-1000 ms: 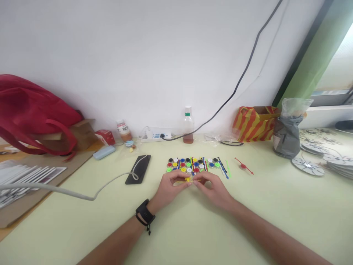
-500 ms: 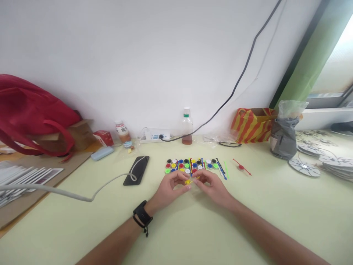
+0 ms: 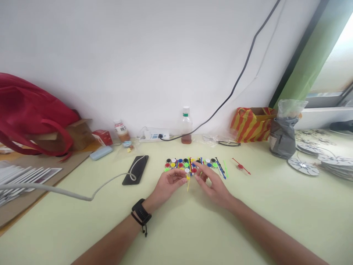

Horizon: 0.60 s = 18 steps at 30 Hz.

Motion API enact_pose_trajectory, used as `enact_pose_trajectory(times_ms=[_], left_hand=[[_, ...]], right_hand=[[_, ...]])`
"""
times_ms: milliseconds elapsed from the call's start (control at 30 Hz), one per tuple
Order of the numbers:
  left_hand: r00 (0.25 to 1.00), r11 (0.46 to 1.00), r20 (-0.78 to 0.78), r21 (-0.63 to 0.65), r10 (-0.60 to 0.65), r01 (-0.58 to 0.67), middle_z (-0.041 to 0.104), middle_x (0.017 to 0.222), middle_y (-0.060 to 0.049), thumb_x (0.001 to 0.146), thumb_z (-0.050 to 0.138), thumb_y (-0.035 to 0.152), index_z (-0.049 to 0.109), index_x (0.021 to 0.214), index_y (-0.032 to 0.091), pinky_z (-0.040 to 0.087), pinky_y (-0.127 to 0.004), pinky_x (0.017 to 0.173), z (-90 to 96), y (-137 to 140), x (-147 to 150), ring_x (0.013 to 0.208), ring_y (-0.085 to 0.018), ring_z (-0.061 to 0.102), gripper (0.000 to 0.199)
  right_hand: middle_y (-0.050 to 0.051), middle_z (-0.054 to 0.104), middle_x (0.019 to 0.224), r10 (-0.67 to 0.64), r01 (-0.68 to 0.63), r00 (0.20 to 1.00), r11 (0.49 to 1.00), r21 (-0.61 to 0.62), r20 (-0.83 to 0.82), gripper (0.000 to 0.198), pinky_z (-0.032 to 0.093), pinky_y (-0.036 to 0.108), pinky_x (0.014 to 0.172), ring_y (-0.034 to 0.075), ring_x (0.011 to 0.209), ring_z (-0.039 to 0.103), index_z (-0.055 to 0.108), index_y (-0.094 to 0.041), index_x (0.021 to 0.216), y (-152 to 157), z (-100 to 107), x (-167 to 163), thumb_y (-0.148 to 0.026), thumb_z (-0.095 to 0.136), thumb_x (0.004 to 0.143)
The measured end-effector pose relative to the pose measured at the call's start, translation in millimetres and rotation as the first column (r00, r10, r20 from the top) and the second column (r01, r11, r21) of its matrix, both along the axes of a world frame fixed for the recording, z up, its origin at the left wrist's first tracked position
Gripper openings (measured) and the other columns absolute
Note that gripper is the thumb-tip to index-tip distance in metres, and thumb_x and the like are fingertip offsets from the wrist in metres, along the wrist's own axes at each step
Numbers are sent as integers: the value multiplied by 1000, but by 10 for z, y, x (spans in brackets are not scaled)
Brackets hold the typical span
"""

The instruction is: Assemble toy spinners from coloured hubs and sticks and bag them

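Note:
My left hand (image 3: 168,184), with a black watch (image 3: 141,211) at its wrist, pinches a small yellow arrow-shaped spinner (image 3: 188,185) between thumb and fingers. The arrow's thin end points down toward me. Just right of it, my right hand (image 3: 214,187) has its fingers apart and holds nothing that I can see. Beyond both hands lie rows of small round discs (image 3: 186,166) in several colours, with loose plastic arrows (image 3: 220,168) among and beside them. Farther right, a red arrow (image 3: 241,166) sits on a round base. My fingers hide part of the nearest discs.
A phone (image 3: 135,170) with a grey cable (image 3: 107,186) lies to the left. Along the wall stand a bottle (image 3: 186,129), a power strip (image 3: 150,136), a striped bag (image 3: 249,124) and a grey bag (image 3: 284,136). Printed round plates (image 3: 303,166) are at the right.
The yellow spinner has turned from lying crosswise between both hands to pointing toward me. My right hand has let go and its fingers have spread.

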<state>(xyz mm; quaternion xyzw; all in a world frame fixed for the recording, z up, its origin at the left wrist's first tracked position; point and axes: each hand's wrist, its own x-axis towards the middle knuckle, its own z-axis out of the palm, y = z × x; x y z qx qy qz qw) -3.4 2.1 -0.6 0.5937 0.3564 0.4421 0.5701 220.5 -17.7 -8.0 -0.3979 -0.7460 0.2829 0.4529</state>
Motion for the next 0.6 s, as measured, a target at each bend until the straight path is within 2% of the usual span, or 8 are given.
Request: enact_pose_trajectory(times_ms=[100, 167, 233, 267, 333, 433, 500, 600], left_hand=[[1000, 1000, -1, -5, -7, 7, 73, 102, -7, 81, 85, 33, 73, 101, 16, 55, -36, 96, 1, -12, -5, 99, -20, 68, 28], [1000, 1000, -3, 2, -3, 3, 73, 102, -7, 81, 84, 32, 73, 100, 16, 55, -34, 94, -12, -15, -2, 97, -19, 68, 28], [1000, 1000, -3, 13, 7, -6, 73, 102, -7, 81, 84, 32, 73, 100, 16, 56, -33, 93, -33, -8, 2, 96, -18, 68, 27], [1000, 1000, -2, 16, 9, -9, 73, 103, -7, 82, 84, 32, 73, 100, 16, 56, -32, 93, -42, -3, 4, 96, -18, 68, 27], [1000, 1000, 1, 17, 3, -3, 73, 102, -7, 82, 84, 31, 73, 100, 16, 56, -31, 92, -52, 5, 7, 96, -18, 68, 27], [1000, 1000, 1, 14, -15, 15, 73, 101, -7, 82, 84, 30, 72, 100, 16, 56, -31, 91, -41, 0, 14, 97, -18, 69, 26], [1000, 1000, -2, 15, -24, 24, 73, 101, -7, 82, 84, 30, 72, 99, 16, 56, -31, 92, -27, -16, 20, 97, -18, 69, 25], [999, 999, 1, 19, -40, 40, 74, 101, -6, 81, 85, 28, 72, 98, 16, 56, -31, 92, -19, -40, 27, 96, -18, 70, 25]], right_hand=[[5, 60, 107, 13, -15, 999, 999, -44, -47, 34, 52, 31, 73, 15, 74, 55, 60, -25, 132, -33, 22, -19, -37, 49, 102], [5, 60, 97, 60, -64, 997, 994, -88, -49, 31, 49, 30, 72, 15, 74, 56, 70, -21, 94, -32, 51, -19, -40, 48, 103], [3, 56, 77, 104, -110, 993, 986, -123, -50, 51, 46, 30, 71, 15, 69, 54, 58, -19, 60, -13, 83, -8, -44, 45, 104], [2, 52, 69, 110, -117, 992, 984, -133, -56, 57, 45, 30, 70, 15, 67, 53, 51, -19, 54, 0, 96, -3, -45, 45, 104], [0, 52, 65, 88, -100, 993, 983, -155, -84, 53, 43, 29, 68, 15, 66, 52, 52, -19, 58, 21, 114, 3, -47, 49, 102], [1, 60, 78, 86, -116, 986, 968, -223, -141, 31, 43, 28, 66, 16, 72, 55, 63, -20, 86, 22, 116, -14, -48, 58, 98], [2, 63, 85, 108, -149, 980, 954, -260, -165, 27, 44, 28, 66, 16, 75, 56, 64, -21, 99, 10, 106, -34, -48, 60, 97], [2, 63, 86, 138, -179, 977, 942, -282, -160, 28, 45, 28, 66, 16, 74, 56, 65, -21, 102, 4, 79, -52, -47, 60, 97]])
